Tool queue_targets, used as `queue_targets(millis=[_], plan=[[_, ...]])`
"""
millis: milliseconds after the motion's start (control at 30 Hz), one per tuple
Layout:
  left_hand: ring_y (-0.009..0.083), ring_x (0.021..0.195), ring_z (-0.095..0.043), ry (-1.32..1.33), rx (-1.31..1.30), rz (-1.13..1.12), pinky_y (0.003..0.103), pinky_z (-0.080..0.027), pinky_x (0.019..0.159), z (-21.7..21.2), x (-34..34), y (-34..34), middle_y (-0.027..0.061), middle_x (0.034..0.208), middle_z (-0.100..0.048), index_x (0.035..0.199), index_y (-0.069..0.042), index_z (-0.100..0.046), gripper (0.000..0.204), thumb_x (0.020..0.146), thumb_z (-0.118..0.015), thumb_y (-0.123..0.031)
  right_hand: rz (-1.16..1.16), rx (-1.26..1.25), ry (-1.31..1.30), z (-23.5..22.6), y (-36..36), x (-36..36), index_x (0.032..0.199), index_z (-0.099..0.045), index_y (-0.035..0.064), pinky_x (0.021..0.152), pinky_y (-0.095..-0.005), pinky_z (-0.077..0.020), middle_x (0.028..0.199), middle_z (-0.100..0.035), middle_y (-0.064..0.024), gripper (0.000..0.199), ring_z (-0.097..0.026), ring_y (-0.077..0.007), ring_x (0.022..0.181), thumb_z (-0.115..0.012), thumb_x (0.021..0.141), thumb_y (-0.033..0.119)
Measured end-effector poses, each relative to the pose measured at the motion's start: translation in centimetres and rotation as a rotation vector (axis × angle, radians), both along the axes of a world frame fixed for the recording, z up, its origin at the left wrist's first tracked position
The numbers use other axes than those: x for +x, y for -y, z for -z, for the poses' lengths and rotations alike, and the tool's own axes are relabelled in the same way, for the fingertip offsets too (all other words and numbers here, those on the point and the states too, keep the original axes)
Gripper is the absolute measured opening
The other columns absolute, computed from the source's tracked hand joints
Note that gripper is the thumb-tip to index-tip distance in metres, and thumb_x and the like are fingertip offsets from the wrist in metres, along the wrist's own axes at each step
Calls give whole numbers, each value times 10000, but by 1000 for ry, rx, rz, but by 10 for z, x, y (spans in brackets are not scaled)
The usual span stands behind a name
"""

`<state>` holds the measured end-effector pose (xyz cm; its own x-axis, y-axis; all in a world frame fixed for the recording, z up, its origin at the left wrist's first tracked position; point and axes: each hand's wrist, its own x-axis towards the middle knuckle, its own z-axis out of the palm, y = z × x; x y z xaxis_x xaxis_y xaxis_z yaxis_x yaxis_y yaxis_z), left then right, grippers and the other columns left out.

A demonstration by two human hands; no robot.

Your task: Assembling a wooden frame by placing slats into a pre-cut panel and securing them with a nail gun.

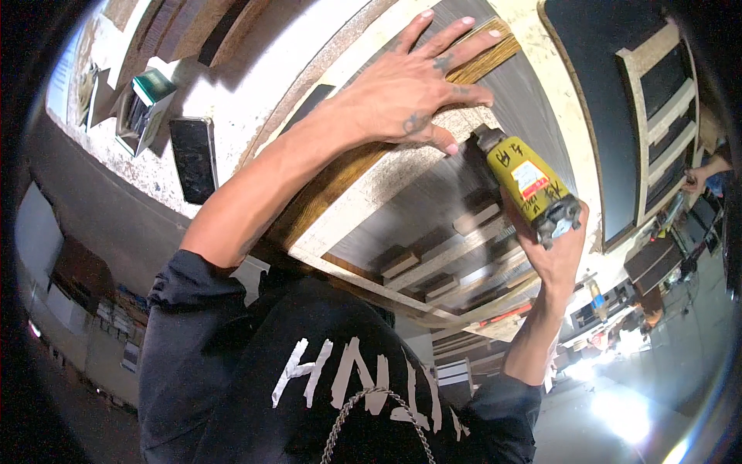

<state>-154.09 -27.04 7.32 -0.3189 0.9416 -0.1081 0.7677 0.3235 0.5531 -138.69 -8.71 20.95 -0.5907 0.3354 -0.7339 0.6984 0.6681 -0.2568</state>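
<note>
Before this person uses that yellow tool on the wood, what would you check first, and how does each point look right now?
1. Left hand flat on the wooden board, holding it down: ok.
2. Right hand wrapped around the yellow power tool: ok.
3. Tool nose meets the board edge squarely: cannot tell, the contact point is hidden.
4. Left thumb well away from the tool nose: not ok, it lies close beside it.
5. Phone on the workbench, away from the work: ok.
</note>
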Motion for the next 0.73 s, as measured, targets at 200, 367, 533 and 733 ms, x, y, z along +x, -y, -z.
queue_targets(millis=[200, 367, 533, 733], plan=[[425, 1493, -65, 349, 61, 130, 606, -99, 1177, -25, -27, -8, 151, 1645, -7, 1378, -131, -567, 793, 701, -787, -481, 30, 99, -150, 16, -14, 75, 1227, -624, 34, 999, -432, -416, 1224, -600, -142, 690, -514, -321, 1145, -841, 598, 218], [454, 1483, -64, 134, 111, 92, 600, -89, 1180, -3, -18, -2, 193, 1633, -38, 1373, -154, -574, 789, 715, -763, -546, 10, 112, -252, 7, -2, 50, 1130, -667, 14, 848, -370, -500, 1046, -681, -138, 525, -636, -268, 960, -848, 672, 196], [452, 1482, -77, 163, 163, 90, 602, -115, 1175, 0, -18, -5, 210, 1628, -51, 1345, -173, -604, 797, 682, -765, -585, -248, 172, -405, 15, -7, 49, 1069, -697, 16, 684, -331, -581, 924, -739, -124, 420, -732, -237, 805, -857, 766, 258], [450, 1487, -56, 93, 127, 93, 608, -88, 1180, 2, -19, -3, 196, 1633, -39, 1346, -179, -605, 828, 652, -776, -597, -192, 263, -347, 17, -2, 61, 1124, -666, 13, 737, -327, -598, 968, -738, -131, 481, -728, -196, 840, -863, 761, 259]])
